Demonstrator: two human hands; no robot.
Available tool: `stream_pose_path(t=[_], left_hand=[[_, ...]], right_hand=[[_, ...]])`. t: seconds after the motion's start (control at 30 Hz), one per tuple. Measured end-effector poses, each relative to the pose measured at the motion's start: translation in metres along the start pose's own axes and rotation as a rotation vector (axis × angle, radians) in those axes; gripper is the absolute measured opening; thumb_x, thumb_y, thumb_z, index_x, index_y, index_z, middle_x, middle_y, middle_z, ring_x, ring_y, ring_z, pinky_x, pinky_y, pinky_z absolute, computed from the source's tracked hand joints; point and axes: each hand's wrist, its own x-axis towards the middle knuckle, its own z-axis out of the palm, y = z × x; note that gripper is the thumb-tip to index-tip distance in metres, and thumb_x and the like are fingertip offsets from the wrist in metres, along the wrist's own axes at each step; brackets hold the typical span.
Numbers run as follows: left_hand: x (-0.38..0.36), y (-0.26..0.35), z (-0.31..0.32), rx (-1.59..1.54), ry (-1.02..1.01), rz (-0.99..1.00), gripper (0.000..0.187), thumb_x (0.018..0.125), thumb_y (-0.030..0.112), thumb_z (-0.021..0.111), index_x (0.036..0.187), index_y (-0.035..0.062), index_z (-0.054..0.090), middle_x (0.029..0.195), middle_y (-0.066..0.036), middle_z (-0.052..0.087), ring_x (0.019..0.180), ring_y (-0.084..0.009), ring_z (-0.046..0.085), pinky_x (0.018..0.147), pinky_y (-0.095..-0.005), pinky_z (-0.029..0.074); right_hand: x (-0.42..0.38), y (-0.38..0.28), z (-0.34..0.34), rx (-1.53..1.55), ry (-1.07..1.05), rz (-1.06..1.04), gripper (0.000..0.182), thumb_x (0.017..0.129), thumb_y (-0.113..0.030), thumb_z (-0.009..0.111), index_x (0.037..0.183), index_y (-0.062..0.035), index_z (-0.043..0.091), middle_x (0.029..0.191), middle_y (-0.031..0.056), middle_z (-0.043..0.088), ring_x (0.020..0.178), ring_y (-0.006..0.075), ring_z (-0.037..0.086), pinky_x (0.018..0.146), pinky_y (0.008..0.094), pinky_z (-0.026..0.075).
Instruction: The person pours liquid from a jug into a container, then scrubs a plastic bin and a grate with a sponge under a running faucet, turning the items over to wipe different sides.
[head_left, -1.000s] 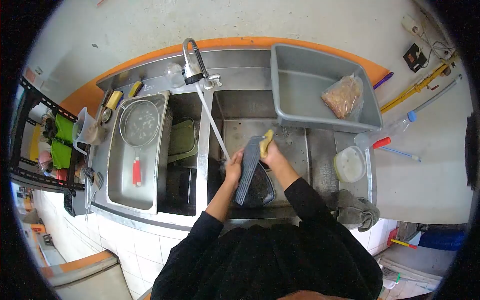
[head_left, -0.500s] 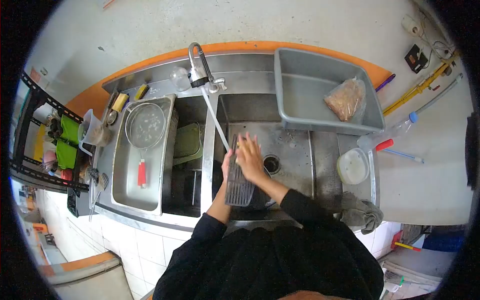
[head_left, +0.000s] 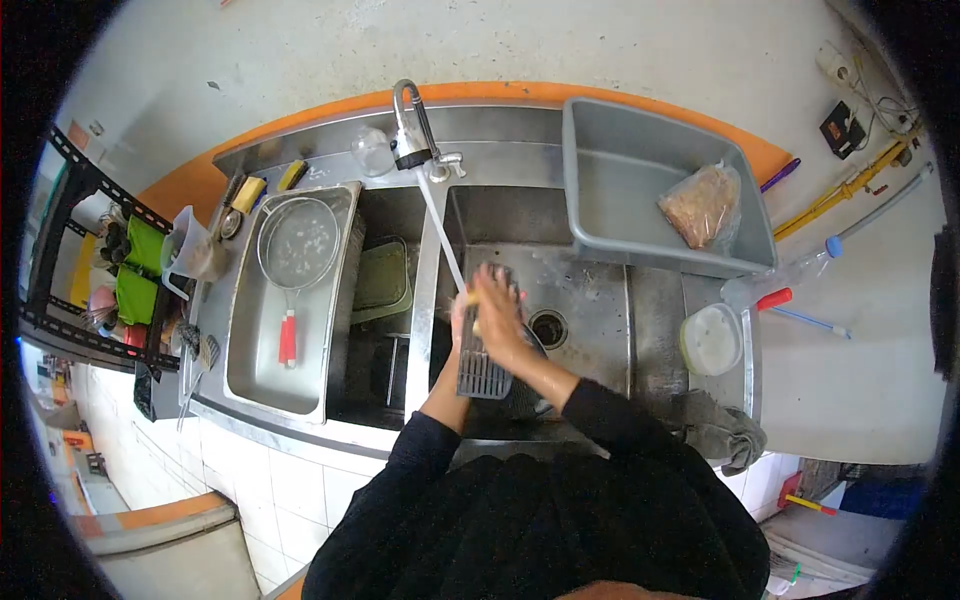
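Observation:
A dark slotted plastic grate [head_left: 484,380] is held slanted over the right sink basin. My left hand [head_left: 459,328] grips it along its left edge, most of the fingers hidden behind it. Across the grate's upper face lies my right hand [head_left: 499,318], pressing a small yellow sponge [head_left: 473,299] against it; only the sponge's edge shows. Water runs from the faucet [head_left: 408,150] in a stream [head_left: 440,228] that comes down at the grate's upper left, by my left fingers. Under the hands, another dark item in the basin is mostly covered.
Left of the basins, a steel pan [head_left: 258,375] holds a strainer [head_left: 298,245] with a red handle. A grey tub [head_left: 610,185] with a bagged item [head_left: 703,205] stands at the back right. A white container [head_left: 711,340] and a cloth [head_left: 715,430] sit on the right edge.
My right hand has shifted slightly down along the grate, and the sponge's yellow edge shows more. The grate's lower end has moved up a little. The whole view has shifted slightly.

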Motion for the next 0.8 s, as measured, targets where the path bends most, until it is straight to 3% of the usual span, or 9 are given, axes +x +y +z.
stream_pose_path(t=[0.13,0.23,0.33,0.37,0.4,0.47,0.5,0.63,0.8], left_hand=[[-0.003,-0.001,0.020,-0.029,0.064,-0.132,0.054,0.087,0.042,0.037,0.128,0.0065,0.034,0.128,-0.015,0.038,0.113,-0.0288,0.042,0.093,-0.0412,0.035],[0.000,-0.001,0.017,-0.046,-0.074,-0.103,0.053,0.087,0.042,0.036,0.126,0.0057,0.035,0.125,-0.015,0.041,0.110,-0.0283,0.045,0.093,-0.0393,0.036],[0.014,0.001,-0.101,-0.197,-0.241,-0.056,0.052,0.087,0.043,0.035,0.122,0.0049,0.039,0.119,-0.016,0.047,0.103,-0.0292,0.050,0.088,-0.0400,0.040],[0.019,0.002,-0.121,-0.268,-0.328,-0.034,0.052,0.086,0.044,0.034,0.120,0.0045,0.041,0.116,-0.016,0.050,0.099,-0.0297,0.052,0.086,-0.0404,0.042],[0.012,0.003,-0.095,-0.268,-0.329,-0.032,0.052,0.086,0.044,0.034,0.120,0.0045,0.041,0.116,-0.016,0.050,0.099,-0.0297,0.052,0.086,-0.0404,0.042],[-0.014,0.009,-0.001,0.147,0.127,0.012,0.053,0.084,0.047,0.034,0.111,0.0029,0.048,0.103,-0.018,0.056,0.085,-0.0312,0.058,0.076,-0.0407,0.047],[-0.008,0.011,0.009,0.086,0.225,-0.068,0.055,0.082,0.050,0.035,0.103,0.0017,0.052,0.093,-0.020,0.059,0.074,-0.0321,0.060,0.068,-0.0413,0.051],[0.000,0.015,0.002,0.123,0.178,-0.017,0.056,0.081,0.051,0.035,0.101,0.0012,0.051,0.091,-0.020,0.058,0.073,-0.0314,0.060,0.064,-0.0390,0.052],[-0.005,0.023,-0.016,0.172,0.063,-0.026,0.059,0.082,0.050,0.035,0.110,0.0003,0.048,0.102,-0.022,0.055,0.082,-0.0340,0.058,0.070,-0.0404,0.051]], right_hand=[[0.046,0.022,-0.017,0.006,0.129,0.017,0.040,0.085,-0.007,0.038,0.125,-0.0032,0.036,0.132,0.0167,0.033,0.126,0.0362,0.021,0.102,0.0476,0.018],[0.027,0.017,-0.011,0.081,0.061,-0.002,0.038,0.084,-0.005,0.039,0.122,-0.0041,0.038,0.127,0.0186,0.039,0.122,0.0375,0.028,0.099,0.0446,0.026],[-0.016,0.001,-0.007,0.209,-0.064,0.004,0.038,0.084,-0.003,0.039,0.122,-0.0047,0.038,0.125,0.0200,0.041,0.118,0.0380,0.035,0.095,0.0413,0.032],[-0.029,-0.002,-0.007,0.221,-0.107,0.012,0.038,0.084,-0.003,0.038,0.121,-0.0047,0.039,0.124,0.0205,0.041,0.116,0.0379,0.037,0.093,0.0407,0.034],[-0.041,-0.007,-0.008,0.235,-0.147,0.022,0.037,0.084,-0.003,0.038,0.121,-0.0047,0.039,0.123,0.0209,0.042,0.114,0.0377,0.039,0.091,0.0402,0.037],[-0.067,-0.024,-0.008,0.283,-0.181,0.011,0.041,0.082,0.000,0.043,0.122,-0.0042,0.039,0.123,0.0203,0.042,0.116,0.0364,0.038,0.095,0.0398,0.034],[-0.076,-0.032,-0.016,0.271,-0.185,-0.099,0.042,0.081,0.002,0.043,0.122,-0.0036,0.039,0.124,0.0187,0.041,0.118,0.0361,0.037,0.096,0.0405,0.034],[-0.086,-0.024,-0.038,0.256,-0.269,-0.340,0.040,0.081,0.004,0.044,0.120,-0.0019,0.042,0.131,0.0132,0.037,0.123,0.0314,0.031,0.100,0.0436,0.027],[-0.057,-0.002,-0.037,0.198,-0.262,-0.256,0.041,0.078,0.002,0.046,0.119,-0.0042,0.042,0.133,0.0092,0.035,0.125,0.0291,0.029,0.102,0.0467,0.023]])
